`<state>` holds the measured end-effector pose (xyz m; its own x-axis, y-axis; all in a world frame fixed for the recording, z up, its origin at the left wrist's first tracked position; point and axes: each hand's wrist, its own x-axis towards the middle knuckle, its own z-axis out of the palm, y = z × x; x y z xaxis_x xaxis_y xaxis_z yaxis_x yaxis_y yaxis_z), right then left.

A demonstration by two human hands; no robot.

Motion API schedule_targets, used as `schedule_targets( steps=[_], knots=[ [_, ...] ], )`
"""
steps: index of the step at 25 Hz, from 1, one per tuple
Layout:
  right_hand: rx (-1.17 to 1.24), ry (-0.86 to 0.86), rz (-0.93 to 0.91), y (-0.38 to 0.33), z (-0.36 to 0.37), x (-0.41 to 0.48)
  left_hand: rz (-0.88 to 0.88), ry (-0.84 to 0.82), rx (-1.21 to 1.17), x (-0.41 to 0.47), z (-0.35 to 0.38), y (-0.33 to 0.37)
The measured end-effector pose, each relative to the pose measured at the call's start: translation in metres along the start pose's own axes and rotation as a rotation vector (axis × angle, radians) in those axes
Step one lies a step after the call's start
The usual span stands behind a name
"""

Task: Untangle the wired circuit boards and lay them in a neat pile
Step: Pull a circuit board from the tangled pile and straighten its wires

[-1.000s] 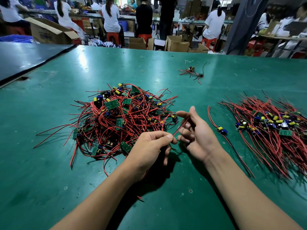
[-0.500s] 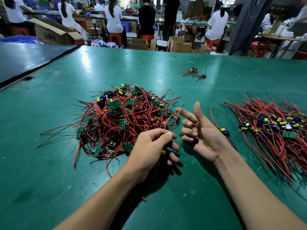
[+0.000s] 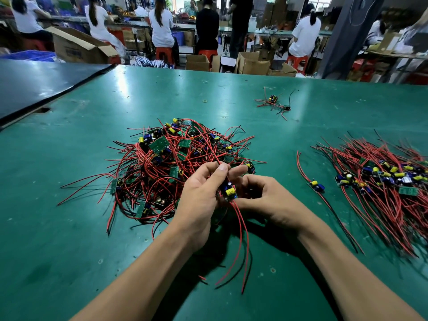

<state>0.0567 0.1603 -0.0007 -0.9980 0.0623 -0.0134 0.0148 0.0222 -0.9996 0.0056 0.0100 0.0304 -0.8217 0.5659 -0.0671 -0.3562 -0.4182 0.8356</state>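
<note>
An electronics assembly factory: seated workers (image 3: 161, 26) at benches (image 3: 129, 23), cardboard boxes (image 3: 252, 63).

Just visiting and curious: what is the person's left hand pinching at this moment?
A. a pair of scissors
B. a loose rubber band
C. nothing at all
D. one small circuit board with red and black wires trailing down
D: the left hand pinches a single circuit board with yellow and blue parts, its wires hanging down. The right hand curls beside it, its grip unclear.
</note>
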Motion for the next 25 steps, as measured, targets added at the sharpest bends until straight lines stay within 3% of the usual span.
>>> schedule_targets(
  steps=[3,7,12,15,19,25],
  knots=[
    [-0.131,-0.076,0.079,-0.004,-0.002,-0.002,-0.006,0.013,0.025,0.000,0.000,-0.002],
    [0.022,-0.096,0.130,-0.010,0.001,-0.007,-0.005,0.031,-0.024,0.002,-0.002,0.000],
    [0.298,0.220,0.003,-0.018,-0.008,0.004,0.052,0.011,0.011,0.002,-0.006,-0.001],
    [0.360,0.287,-0.019,-0.017,-0.011,0.005,0.057,-0.032,0.078,0.001,-0.005,-0.006],
    [0.371,0.265,0.034,-0.012,-0.006,0.007,0.067,-0.058,0.078,0.001,-0.005,-0.008],
    [0.463,0.094,0.044,-0.010,-0.003,0.006,-0.079,-0.041,0.007,0.004,-0.005,-0.011]
  ],
)
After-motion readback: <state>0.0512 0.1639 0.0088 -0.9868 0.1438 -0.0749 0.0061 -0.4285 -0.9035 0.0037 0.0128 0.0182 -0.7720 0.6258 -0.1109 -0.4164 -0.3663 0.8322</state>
